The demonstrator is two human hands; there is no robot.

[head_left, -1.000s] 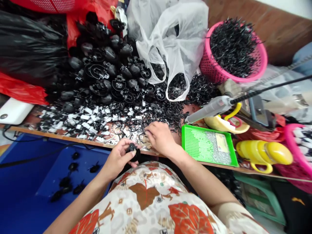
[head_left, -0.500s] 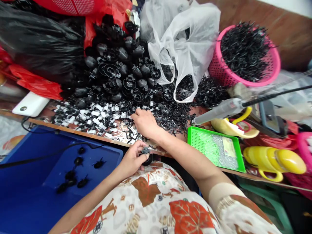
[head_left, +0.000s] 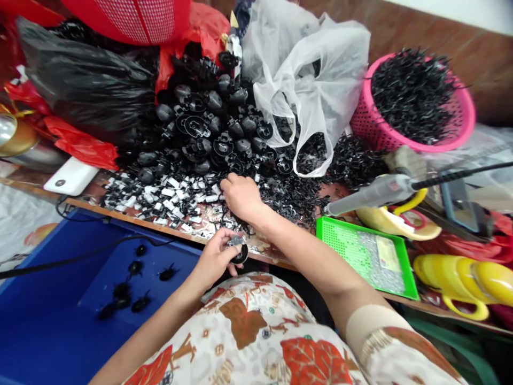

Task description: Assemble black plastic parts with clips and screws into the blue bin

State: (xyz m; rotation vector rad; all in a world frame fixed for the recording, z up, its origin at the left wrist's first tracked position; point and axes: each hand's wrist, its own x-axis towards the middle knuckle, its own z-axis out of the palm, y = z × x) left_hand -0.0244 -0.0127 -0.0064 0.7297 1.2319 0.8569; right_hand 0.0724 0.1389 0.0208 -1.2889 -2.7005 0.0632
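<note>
My left hand (head_left: pixel 218 252) pinches a black plastic part (head_left: pixel 240 254) with a round disc at one end, just off the front edge of the bench. Beyond it, my right hand (head_left: pixel 242 199) dips with curled fingers into a spread of small black pieces (head_left: pixel 280 195); its fingertips are hidden, so what they grip does not show. Left of that hand lie many small white-and-black pieces (head_left: pixel 168 195). Behind both spreads rises a heap of dark rounded shells with discs (head_left: pixel 216 125).
A blue bin (head_left: pixel 48 299) at the left holds several black assembled parts (head_left: pixel 121 291). On the right are a green tray (head_left: pixel 409 267) of small clear bits, a grey electric screwdriver (head_left: pixel 371 193), a yellow bottle (head_left: pixel 460 275) and a pink basket (head_left: pixel 372 125). A white power bank-like device (head_left: pixel 71 176) lies left.
The whole view has shifted, so the bench things sit further right and lower. Relative to the bench, my right hand has moved slightly left. The disc in my left hand shows more.
</note>
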